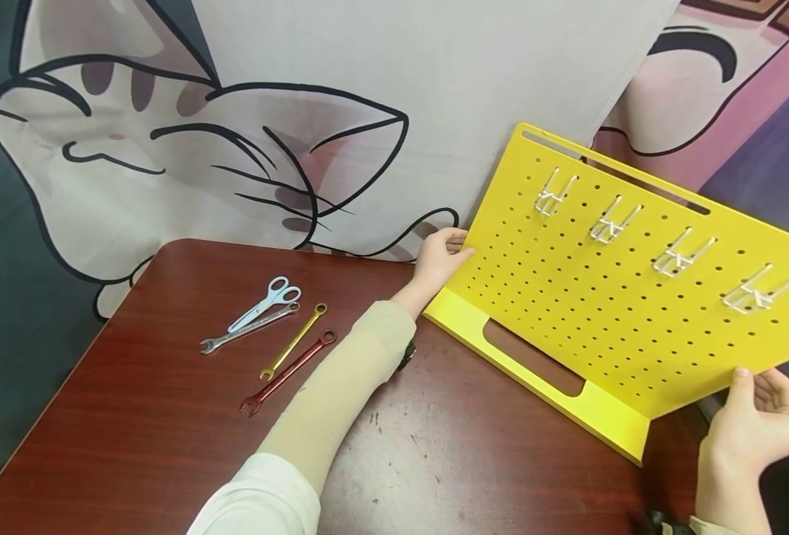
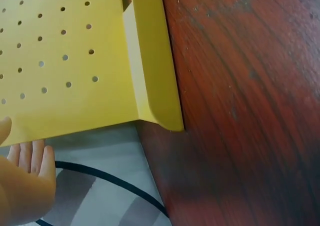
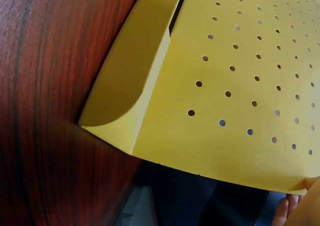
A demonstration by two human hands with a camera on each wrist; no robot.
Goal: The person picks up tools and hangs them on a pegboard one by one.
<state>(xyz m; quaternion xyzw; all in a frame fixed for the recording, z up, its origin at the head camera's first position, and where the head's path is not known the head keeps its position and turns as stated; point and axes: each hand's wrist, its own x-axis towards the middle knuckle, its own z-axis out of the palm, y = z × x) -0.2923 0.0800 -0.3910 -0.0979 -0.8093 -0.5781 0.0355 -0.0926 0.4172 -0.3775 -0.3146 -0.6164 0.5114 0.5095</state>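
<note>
Your left sleeve (image 1: 261, 498) is nearest, leading to your left hand (image 1: 437, 261), which pinches the left edge of the board (image 1: 588, 286), thumb in front and fingers behind. Your right hand (image 1: 755, 429) pinches its lower right edge. So the board sits between your hands, touching both, tilted back, its base (image 1: 615, 425) apparently on the table (image 1: 134, 386). Positioning it looks like the step in hand; the next move probably calls for an even hold at both edges. Four white hooks (image 1: 607, 232) line its upper part. Well left lie scissors (image 1: 267, 303), just beside a silver wrench (image 1: 250, 328), then a yellow wrench (image 1: 294, 342) and a red wrench (image 1: 287, 373).
</note>
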